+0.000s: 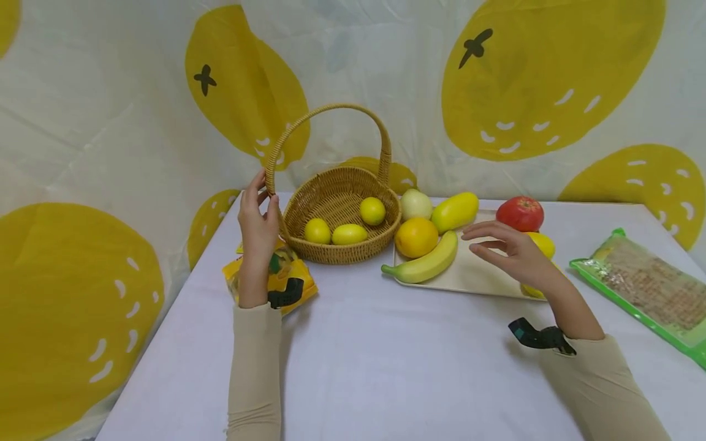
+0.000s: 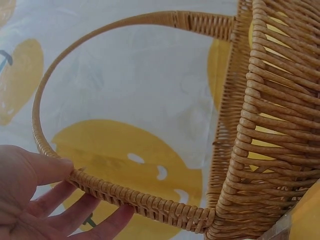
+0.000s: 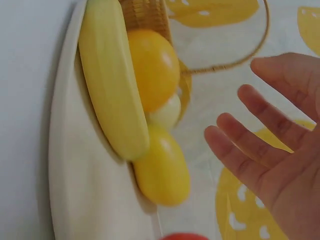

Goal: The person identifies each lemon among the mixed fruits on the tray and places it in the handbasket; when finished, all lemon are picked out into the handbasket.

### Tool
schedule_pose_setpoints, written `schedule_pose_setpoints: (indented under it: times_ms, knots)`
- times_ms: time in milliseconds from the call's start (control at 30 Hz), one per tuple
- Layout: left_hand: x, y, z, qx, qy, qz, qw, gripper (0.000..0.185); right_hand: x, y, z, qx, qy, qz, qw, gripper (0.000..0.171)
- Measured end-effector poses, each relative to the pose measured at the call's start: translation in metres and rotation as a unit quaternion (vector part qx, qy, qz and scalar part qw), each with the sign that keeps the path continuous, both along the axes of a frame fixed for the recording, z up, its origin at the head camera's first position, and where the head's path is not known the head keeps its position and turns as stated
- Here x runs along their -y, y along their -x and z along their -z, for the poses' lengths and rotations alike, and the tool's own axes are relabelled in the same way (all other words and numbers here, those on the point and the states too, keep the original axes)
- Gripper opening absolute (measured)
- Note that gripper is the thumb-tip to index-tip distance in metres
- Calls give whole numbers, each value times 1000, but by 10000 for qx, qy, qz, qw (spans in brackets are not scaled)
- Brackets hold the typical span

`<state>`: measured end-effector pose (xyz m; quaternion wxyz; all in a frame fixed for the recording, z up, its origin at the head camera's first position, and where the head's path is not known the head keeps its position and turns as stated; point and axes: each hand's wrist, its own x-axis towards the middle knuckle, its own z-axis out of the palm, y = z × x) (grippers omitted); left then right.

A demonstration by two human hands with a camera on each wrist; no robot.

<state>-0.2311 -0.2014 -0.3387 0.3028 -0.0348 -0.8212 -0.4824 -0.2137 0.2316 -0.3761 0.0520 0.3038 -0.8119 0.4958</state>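
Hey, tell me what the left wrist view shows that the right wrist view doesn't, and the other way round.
Only the left wrist view: the left hand, holding the basket's handle, and part of a yellow packet in the lower right corner.

Only the right wrist view: the right hand, holding nothing, plus the tray, banana, orange fruit, pale round fruit, yellow oval fruit and a red edge at the bottom.

Both: the wicker basket, its handle, and the yellow-patterned backdrop.
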Motion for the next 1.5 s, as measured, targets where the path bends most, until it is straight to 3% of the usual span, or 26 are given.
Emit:
schedule_pose_setpoints:
  times_ms: [267, 467, 733, 1033, 1500]
  knots:
    - [3, -1, 2, -184, 13, -15, 9998, 46, -44, 2, -3, 207, -792, 959, 9920, 27]
    - [5, -2, 2, -153, -8, 48, 9999, 46, -72, 6, 0, 796, -1266, 1545, 9766, 37]
    - [5, -1, 2, -150, 16, 33, 9999, 46, -85, 18, 19, 1607, -1565, 1925, 9553, 53]
    - [4, 2, 2, -194, 74, 52, 9998, 46, -84, 19, 29, 1645, -1708, 2010, 9505, 52]
    - [3, 1, 1, -85, -26, 79, 9999, 47, -52, 20, 31, 1076, -2026, 1094, 9672, 52]
